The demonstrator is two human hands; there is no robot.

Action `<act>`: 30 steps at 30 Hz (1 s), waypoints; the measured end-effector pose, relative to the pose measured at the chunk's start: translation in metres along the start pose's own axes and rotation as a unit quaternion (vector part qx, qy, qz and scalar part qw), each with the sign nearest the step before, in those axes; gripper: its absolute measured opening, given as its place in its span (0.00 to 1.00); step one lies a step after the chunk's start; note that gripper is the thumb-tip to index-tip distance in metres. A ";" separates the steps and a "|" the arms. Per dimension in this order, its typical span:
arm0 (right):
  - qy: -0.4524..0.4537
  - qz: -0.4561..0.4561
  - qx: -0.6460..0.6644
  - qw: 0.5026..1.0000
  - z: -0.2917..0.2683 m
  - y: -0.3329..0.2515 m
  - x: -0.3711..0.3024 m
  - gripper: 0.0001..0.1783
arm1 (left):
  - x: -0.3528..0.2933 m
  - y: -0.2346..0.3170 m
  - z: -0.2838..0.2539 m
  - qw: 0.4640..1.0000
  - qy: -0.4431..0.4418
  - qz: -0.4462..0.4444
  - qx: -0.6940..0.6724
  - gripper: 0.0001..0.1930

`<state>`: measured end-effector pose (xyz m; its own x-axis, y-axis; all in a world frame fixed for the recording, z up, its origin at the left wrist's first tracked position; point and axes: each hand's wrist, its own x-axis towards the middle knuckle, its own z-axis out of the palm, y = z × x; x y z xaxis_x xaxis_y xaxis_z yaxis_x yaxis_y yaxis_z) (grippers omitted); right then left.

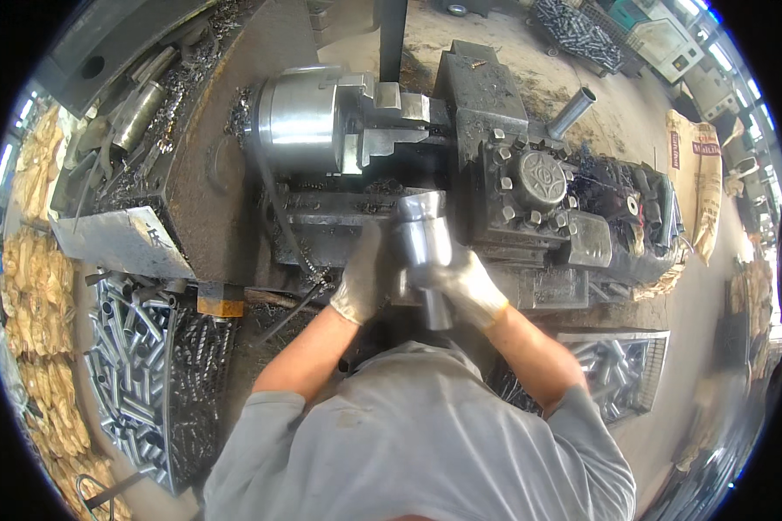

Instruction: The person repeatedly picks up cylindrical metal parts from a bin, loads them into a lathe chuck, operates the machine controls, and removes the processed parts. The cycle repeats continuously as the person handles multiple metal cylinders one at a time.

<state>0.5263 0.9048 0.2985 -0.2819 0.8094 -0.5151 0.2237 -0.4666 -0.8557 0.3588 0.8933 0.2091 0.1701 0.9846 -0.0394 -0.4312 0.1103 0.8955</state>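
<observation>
In front of my chest is a shiny stepped metal tube [425, 236], wider at the top, with a narrower end below. My right hand [471, 282], in a white work glove, is closed around its middle. Close to the tube's left side is my left hand [362, 276], gloved too; its fingers are blurred and dark, so whether it touches the tube cannot be made out. Beyond both hands stands a lathe, its chuck [300, 117] with stepped jaws [391, 135] at the left and a bolted tool post [534, 182] at the right.
A bin of short metal tubes [135, 373] stands at lower left, and a crate of metal pieces [621, 369] at lower right. Metal chips litter the machine bed. A lever [291, 313] sticks out near my left forearm. An upright pipe [572, 113] rises behind the tool post. Sacks [695, 182] stand at right.
</observation>
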 end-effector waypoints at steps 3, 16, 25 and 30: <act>-0.134 -0.156 -0.029 0.978 -0.030 -0.041 -0.020 0.43 | 0.031 -0.013 -0.024 0.978 0.001 -0.189 0.085 0.31; -0.007 -0.237 -0.867 0.439 -0.131 -0.222 0.150 0.28 | 0.004 0.023 -0.027 0.868 0.268 0.127 0.399 0.14; -0.169 -0.133 -0.620 0.755 -0.119 -0.171 0.218 0.42 | -0.193 -0.047 -0.129 0.779 0.599 0.002 -0.185 0.09; -0.125 -0.224 -0.692 0.674 -0.115 -0.165 0.222 0.39 | -0.228 -0.036 -0.204 0.739 0.660 0.089 -0.103 0.16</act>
<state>0.5339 1.2019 0.3308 -0.7207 0.5921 -0.3606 0.6715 0.7256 -0.1505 0.1551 0.6928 0.0952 -0.8593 0.2453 -0.4487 -0.4912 -0.1518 0.8577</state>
